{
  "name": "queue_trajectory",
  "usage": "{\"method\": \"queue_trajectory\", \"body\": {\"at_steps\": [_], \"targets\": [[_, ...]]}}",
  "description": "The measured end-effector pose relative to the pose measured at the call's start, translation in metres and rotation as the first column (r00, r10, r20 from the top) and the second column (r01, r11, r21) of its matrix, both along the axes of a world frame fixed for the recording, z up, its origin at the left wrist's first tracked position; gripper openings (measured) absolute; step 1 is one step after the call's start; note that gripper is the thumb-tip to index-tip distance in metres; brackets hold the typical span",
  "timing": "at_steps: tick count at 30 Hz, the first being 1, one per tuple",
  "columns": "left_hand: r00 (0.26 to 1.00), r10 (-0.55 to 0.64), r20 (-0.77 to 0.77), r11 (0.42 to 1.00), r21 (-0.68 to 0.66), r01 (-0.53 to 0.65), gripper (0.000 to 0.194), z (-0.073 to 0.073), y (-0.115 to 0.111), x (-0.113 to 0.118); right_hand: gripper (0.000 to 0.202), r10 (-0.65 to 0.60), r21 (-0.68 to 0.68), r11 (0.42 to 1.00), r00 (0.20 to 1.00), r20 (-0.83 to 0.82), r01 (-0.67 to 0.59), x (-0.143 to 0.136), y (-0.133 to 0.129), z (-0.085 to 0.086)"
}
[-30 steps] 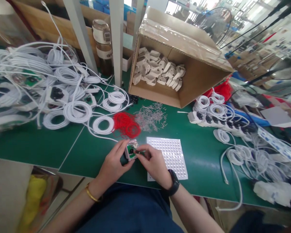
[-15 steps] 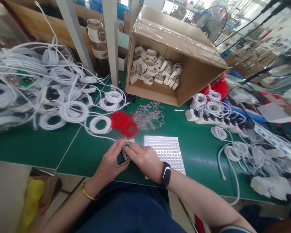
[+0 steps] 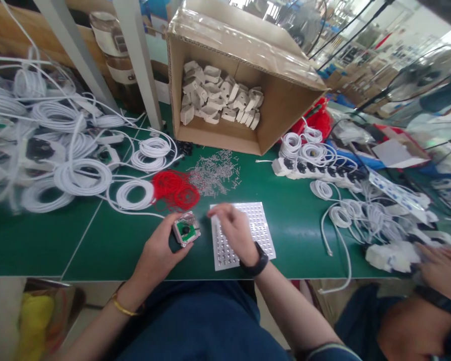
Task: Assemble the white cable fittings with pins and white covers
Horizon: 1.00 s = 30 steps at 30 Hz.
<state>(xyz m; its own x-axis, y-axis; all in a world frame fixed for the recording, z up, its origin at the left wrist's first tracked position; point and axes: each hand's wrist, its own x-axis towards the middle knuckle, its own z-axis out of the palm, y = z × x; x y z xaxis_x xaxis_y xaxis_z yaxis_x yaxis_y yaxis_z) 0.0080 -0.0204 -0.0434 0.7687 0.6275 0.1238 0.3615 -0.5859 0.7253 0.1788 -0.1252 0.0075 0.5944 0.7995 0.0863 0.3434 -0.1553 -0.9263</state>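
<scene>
My left hand (image 3: 158, 248) grips the rim of a small white camera housing (image 3: 176, 231), its open side turned up. Inside it sits a green circuit board (image 3: 191, 236) with a round black lens (image 3: 186, 228) at its middle. A white cable (image 3: 143, 215) leads from the housing toward the coils on the left. Apart from the housing, my right hand (image 3: 235, 233) hovers over a white sheet (image 3: 263, 235) dotted with rows of small shiny pieces. Its fingers are curled together, slightly blurred; whether anything small is between them is hidden.
Red rubber-like bands (image 3: 176, 189) and loose screws (image 3: 216, 173) lie beyond my hands. A cardboard box (image 3: 218, 138) of white plastic parts stands behind them. Coiled white cables (image 3: 83, 176) crowd the left; more housings with cables (image 3: 323, 173) line the right, near another person's hand (image 3: 441, 268).
My right hand has left the housing and moved right, over the dotted sheet. The housing now shows its board and lens, still in my left hand. The camera view has shifted.
</scene>
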Motion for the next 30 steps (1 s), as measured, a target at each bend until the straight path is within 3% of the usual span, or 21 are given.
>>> {"method": "queue_trajectory", "body": {"at_steps": [2,4,8,10,12,17,23,30], "targets": [[0.999,0.04,-0.016,0.999,-0.02,-0.041,0.064,0.003,-0.001,-0.002,0.059,-0.192,0.047,0.976,0.945,-0.265,0.212,0.014,-0.024,-0.007],[0.999,0.037,-0.018,0.999,-0.008,-0.038,0.067,0.009,0.001,-0.004,0.07,-0.319,-0.008,0.935,0.831,-0.455,0.355,0.022,-0.045,-0.015],[0.966,-0.256,-0.044,0.966,-0.05,0.254,0.061,0.024,0.012,-0.004,0.062,-0.343,-0.102,0.918,0.635,-0.692,0.384,0.01,-0.061,-0.028],[0.926,-0.374,-0.055,0.924,-0.103,0.368,0.061,0.028,0.017,-0.001,0.045,-0.313,-0.069,0.924,0.639,-0.703,0.377,0.001,-0.057,-0.033],[0.921,-0.387,-0.052,0.918,-0.117,0.379,0.06,0.026,0.018,0.002,0.034,-0.32,-0.044,0.919,0.673,-0.666,0.393,-0.004,-0.052,-0.039],[0.962,-0.271,-0.013,0.939,-0.223,0.261,0.059,0.013,0.012,0.001,0.025,-0.38,-0.032,0.898,0.735,-0.561,0.439,-0.006,-0.049,-0.048],[0.982,-0.084,0.169,0.847,-0.508,0.159,0.061,0.01,0.005,0.002,0.024,-0.432,-0.072,0.884,0.746,-0.507,0.462,-0.009,-0.048,-0.045],[0.976,0.006,0.218,0.823,-0.556,0.119,0.065,0.006,0.005,0.002,0.023,-0.426,-0.092,0.895,0.774,-0.469,0.437,-0.008,-0.048,-0.046]]}}
